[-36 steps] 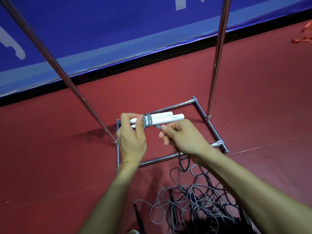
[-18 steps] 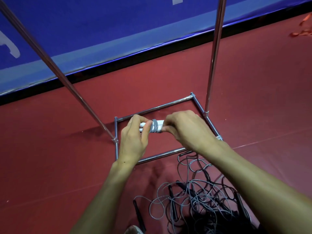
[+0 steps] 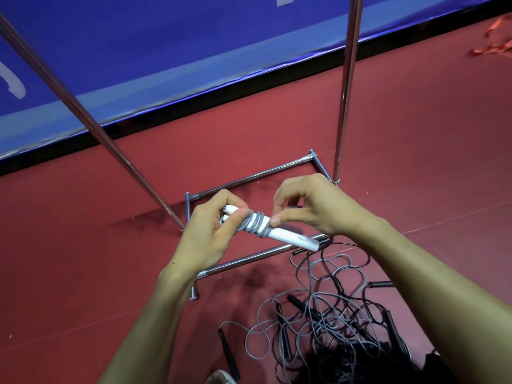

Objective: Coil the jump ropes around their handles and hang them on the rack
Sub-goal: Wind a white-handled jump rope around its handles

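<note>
L hand (image 3: 210,234): fingers curled tight round the upper-left end of the pair of white plastic handles (image 3: 282,236); thumb laid across them, its tip touching the wraps.
R hand (image 3: 313,209): thumb + forefinger closed together at the wraps' right edge, pinching the grey cord (image 3: 256,223); other fingers bent, slightly apart, off the handles.
Handles: two side by side, tilted, lower-right end free, held in the air above the rack's base, roughly over its near bar.
Cord: several tight turns round both handles, approx. mid-length; where the loose part runs past the R hand, can't tell.
Chrome tube rack (image 3: 249,177): rectangular base flat on the red floor (image 3: 415,162), two uprights rising out of view; top not visible.
Tangled pile of grey ropes w/ black handles (image 3: 318,325): on the floor near the rack's near-right corner, below the R forearm, uncoiled.
Blue wall padding (image 3: 194,37): behind the rack, black strip along its bottom edge.
Orange strap (image 3: 496,47): on the floor, far right, well apart from everything else.
</note>
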The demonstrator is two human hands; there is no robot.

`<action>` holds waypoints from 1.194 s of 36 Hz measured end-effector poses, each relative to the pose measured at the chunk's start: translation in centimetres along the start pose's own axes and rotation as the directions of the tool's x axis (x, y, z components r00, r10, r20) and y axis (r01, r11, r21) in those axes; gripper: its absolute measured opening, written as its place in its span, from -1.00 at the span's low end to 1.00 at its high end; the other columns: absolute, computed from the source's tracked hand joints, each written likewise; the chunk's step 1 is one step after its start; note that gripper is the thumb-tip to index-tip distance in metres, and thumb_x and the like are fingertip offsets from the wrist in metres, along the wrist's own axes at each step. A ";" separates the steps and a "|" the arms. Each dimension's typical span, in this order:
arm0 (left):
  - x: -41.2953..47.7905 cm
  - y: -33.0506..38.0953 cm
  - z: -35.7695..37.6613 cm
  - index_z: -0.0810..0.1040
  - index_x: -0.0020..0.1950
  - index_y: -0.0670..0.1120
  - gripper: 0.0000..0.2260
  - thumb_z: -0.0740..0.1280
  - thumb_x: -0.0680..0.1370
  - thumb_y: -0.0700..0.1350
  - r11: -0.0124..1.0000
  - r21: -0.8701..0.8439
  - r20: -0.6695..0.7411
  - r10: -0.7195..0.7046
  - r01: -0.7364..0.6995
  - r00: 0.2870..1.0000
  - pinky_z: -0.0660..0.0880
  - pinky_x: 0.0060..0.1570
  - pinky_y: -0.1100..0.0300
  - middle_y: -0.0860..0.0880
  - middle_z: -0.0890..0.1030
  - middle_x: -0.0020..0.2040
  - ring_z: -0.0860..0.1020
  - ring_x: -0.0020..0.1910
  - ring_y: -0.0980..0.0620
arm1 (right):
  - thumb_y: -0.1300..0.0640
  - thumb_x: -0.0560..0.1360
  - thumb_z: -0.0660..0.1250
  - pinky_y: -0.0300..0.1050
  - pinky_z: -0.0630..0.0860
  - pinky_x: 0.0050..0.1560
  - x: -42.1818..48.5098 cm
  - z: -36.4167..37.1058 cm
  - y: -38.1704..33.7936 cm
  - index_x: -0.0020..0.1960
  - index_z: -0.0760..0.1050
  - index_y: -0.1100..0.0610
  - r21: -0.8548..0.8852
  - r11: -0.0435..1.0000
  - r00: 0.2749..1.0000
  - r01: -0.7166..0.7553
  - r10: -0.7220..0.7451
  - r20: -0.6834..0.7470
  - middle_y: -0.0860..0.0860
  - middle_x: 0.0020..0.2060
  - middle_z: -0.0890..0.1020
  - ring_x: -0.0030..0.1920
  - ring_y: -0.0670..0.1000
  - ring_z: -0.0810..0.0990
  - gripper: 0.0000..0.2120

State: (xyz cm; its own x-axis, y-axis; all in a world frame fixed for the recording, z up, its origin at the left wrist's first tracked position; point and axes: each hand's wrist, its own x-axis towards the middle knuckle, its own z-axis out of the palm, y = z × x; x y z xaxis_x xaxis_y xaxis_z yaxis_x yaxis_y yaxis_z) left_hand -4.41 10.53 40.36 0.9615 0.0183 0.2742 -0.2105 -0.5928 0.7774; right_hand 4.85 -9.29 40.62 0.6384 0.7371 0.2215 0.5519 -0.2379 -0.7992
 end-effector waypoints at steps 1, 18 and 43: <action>0.0 0.2 -0.1 0.51 -0.15 0.07 -0.90 0.27 0.50 0.06 1.000 -0.023 0.011 -0.006 0.006 1.000 0.41 -0.31 0.05 -0.07 0.59 -0.21 0.46 -0.33 -0.07 | 0.14 0.37 0.56 -0.10 0.51 -0.14 0.0 -0.1 0.0 -0.23 0.65 0.15 0.046 0.999 1.000 -0.006 0.006 0.009 -0.03 -0.22 0.65 -0.24 -0.08 0.57 -0.88; -0.1 2.3 -0.2 0.57 -0.20 0.10 -0.91 0.32 0.47 0.05 0.919 -0.383 0.030 -0.092 0.096 0.995 0.43 -0.35 0.23 -0.08 0.69 -0.14 0.50 -0.34 -0.01 | 0.30 0.46 0.44 -0.32 0.25 -0.47 -0.6 -0.8 -0.1 -0.23 0.60 0.27 0.393 0.912 0.992 -0.117 0.093 0.080 -0.08 -0.50 0.53 -0.51 -0.10 0.30 -0.90; 0.9 2.5 1.2 0.36 -0.20 -0.16 -0.75 0.43 0.50 -0.13 0.543 -0.840 -0.184 -0.332 0.027 0.925 0.44 -0.46 0.37 -0.03 0.51 -0.37 0.39 -0.50 0.16 | 0.39 0.50 0.25 -0.32 0.15 -0.51 0.0 3.5 -0.7 -0.34 0.61 0.06 0.782 0.615 0.958 -0.099 0.271 -0.091 -0.03 -0.56 0.39 -0.56 -0.12 0.26 -0.64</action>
State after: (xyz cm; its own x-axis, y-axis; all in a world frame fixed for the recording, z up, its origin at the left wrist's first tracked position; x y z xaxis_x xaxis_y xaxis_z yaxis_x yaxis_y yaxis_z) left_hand -3.89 8.07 41.84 0.9267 0.3620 0.1003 -0.2365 0.3548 0.9045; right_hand 2.57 -6.85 39.22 0.8105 0.5838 0.0465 -0.1438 0.2752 -0.9506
